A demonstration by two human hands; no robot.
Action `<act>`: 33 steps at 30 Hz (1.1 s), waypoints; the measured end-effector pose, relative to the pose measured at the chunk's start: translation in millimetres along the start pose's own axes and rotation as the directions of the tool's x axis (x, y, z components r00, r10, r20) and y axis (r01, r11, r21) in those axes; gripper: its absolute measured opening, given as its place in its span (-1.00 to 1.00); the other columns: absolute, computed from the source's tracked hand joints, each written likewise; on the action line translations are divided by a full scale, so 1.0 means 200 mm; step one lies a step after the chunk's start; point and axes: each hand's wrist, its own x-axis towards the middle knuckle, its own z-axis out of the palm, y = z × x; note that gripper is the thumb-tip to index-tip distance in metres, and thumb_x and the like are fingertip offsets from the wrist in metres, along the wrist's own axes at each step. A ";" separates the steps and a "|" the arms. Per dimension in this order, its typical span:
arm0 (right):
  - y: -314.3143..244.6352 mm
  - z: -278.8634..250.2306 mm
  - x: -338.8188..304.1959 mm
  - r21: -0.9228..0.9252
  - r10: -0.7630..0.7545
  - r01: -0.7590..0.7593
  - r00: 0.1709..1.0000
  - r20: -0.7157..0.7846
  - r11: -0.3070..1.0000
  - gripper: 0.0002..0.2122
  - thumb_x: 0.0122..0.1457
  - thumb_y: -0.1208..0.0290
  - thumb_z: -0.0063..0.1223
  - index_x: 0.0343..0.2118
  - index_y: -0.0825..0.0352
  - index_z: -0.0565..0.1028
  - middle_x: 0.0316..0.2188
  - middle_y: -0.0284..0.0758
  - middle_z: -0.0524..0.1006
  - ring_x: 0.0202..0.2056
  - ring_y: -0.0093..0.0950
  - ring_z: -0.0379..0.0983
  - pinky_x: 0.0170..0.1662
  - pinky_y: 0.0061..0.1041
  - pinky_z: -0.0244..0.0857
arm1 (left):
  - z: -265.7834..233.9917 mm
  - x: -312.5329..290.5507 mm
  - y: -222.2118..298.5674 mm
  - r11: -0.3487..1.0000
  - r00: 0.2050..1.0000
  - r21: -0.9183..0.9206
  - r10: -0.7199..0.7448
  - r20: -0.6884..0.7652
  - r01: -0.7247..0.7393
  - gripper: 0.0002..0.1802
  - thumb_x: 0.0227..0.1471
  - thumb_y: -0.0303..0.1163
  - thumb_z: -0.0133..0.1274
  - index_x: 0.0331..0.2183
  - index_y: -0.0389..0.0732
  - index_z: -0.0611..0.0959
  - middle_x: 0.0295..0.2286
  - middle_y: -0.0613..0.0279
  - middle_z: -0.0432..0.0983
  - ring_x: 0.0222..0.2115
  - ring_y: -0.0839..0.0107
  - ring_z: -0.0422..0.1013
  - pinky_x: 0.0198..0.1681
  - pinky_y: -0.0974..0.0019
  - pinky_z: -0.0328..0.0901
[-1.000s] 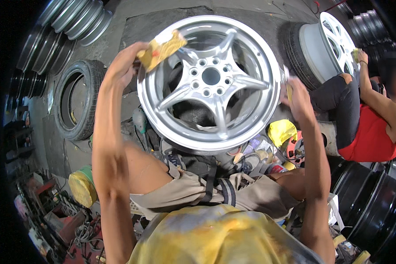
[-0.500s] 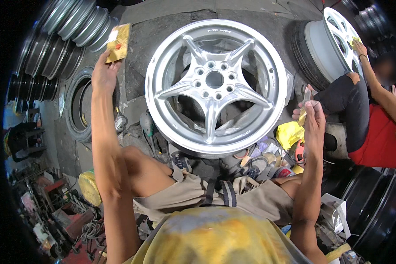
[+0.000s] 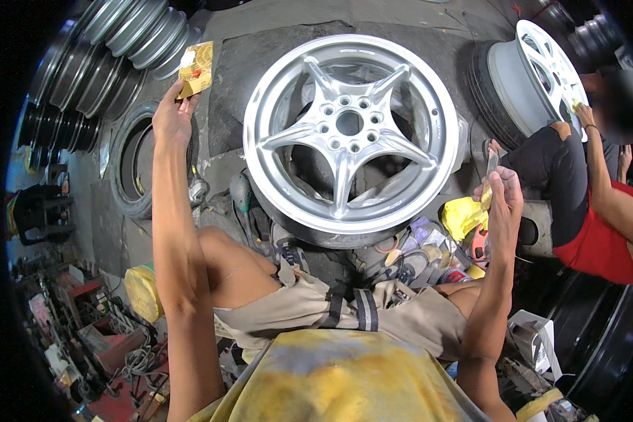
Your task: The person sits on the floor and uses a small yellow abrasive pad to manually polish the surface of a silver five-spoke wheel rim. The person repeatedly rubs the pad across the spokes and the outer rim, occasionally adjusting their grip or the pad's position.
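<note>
My left hand (image 3: 174,116), raised on the left, pinches a flat gold-coloured printed card (image 3: 195,70) by its lower edge. A white patch and a small red spot show on the card's face. On the right, my right hand (image 3: 504,195) is closed on a thin flat strip (image 3: 491,167), grey at its upper end and yellow lower down; its kind is not clear. Between my hands, apart from both, a silver spoked wheel rim (image 3: 344,169) lies face up, on top of what looks like a dark tyre.
A co-worker in red (image 3: 601,235) touches another rim (image 3: 545,63) at the right. Stacked rims (image 3: 137,32) and a loose tyre (image 3: 123,165) stand left. By my feet lie a green-grey power tool (image 3: 240,193), a yellow cloth (image 3: 464,216) and clutter. A yellow-lidded tub (image 3: 142,292) sits by my left leg.
My view has shifted slightly, so the rim sits a little further right. Both hands keep their hold. The co-worker's hand and head have moved at the other rim.
</note>
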 end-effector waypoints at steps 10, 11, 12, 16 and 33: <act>0.07 0.11 0.05 0.018 -0.130 0.129 0.983 0.126 0.992 -0.82 0.36 0.37 -0.10 -0.16 0.39 0.37 -0.40 -0.38 0.43 -0.48 -0.65 0.40 -0.47 -0.68 0.26 | 0.19 -0.24 0.06 0.949 0.982 0.301 0.040 0.185 -0.095 -0.66 0.15 -0.42 0.09 -0.10 -0.46 0.57 -0.27 0.14 0.56 -0.28 0.47 0.51 -0.17 0.41 0.44; 0.07 0.13 0.05 -0.007 -0.143 0.145 0.981 0.133 0.989 -0.83 0.36 0.37 -0.11 -0.16 0.39 0.37 -0.40 -0.39 0.43 -0.48 -0.66 0.40 -0.47 -0.69 0.24 | 0.19 -0.26 0.07 0.941 0.980 0.325 0.035 0.196 -0.099 -0.66 0.15 -0.41 0.09 -0.09 -0.45 0.57 -0.27 0.15 0.56 -0.29 0.50 0.50 -0.18 0.43 0.44; 0.07 0.14 0.05 -0.019 -0.148 0.152 0.979 0.142 0.988 -0.82 0.36 0.37 -0.11 -0.16 0.39 0.37 -0.40 -0.40 0.42 -0.48 -0.67 0.39 -0.47 -0.71 0.22 | 0.20 -0.28 0.08 0.931 0.977 0.349 0.035 0.210 -0.108 -0.66 0.16 -0.40 0.09 -0.09 -0.45 0.57 -0.29 0.16 0.56 -0.31 0.52 0.49 -0.20 0.45 0.43; 0.05 0.20 0.05 -0.058 -0.167 0.179 0.971 0.170 0.982 -0.82 0.37 0.36 -0.11 -0.15 0.38 0.38 -0.41 -0.43 0.42 -0.46 -0.72 0.33 -0.45 -0.73 0.10 | 0.21 -0.36 0.09 0.886 0.944 0.449 -0.041 0.327 -0.117 -0.68 0.16 -0.36 0.10 -0.13 -0.41 0.62 -0.36 0.23 0.57 -0.43 0.61 0.47 -0.35 0.56 0.40; 0.06 0.20 0.09 -0.083 -0.203 0.215 0.970 0.135 0.973 -0.79 0.37 0.39 -0.15 -0.08 0.44 0.36 -0.39 -0.34 0.46 -0.45 -0.67 0.32 -0.40 -0.70 0.17 | 0.46 -1.20 -0.24 0.728 0.180 0.639 -0.614 0.769 -0.246 -0.79 0.12 -0.48 0.09 -0.24 -0.43 0.66 -0.40 0.07 0.65 -0.36 0.57 0.49 -0.20 0.39 0.46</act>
